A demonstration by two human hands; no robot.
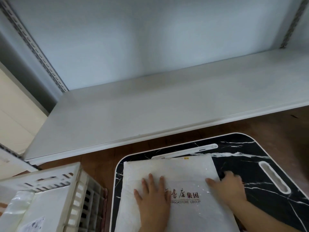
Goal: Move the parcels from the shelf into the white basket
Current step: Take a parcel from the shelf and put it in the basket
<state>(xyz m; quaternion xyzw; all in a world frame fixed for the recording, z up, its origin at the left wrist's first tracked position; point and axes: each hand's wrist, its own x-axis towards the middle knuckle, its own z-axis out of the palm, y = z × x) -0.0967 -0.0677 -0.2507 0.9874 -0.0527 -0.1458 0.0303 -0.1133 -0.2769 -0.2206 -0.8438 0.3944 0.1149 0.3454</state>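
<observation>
White parcel (173, 185) on black tray (250, 164), left hand (153, 196) flat atop, right hand (229, 188) at edge

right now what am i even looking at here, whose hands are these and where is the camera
There is no machine here: a person does the job with bare hands, and the one camera sits on their head, looking forward and down.

The left hand lies flat, fingers straight, on a white parcel printed with a bookstore name. The right hand takes its grip on the parcel's right edge, thumb on top, fingers curled at the side.

The parcel lies on a black marble-patterned tray table with a white rim. Beyond it is the white shelf, which shows no parcels in this view. At lower left is the white basket, with parcels already inside.
</observation>
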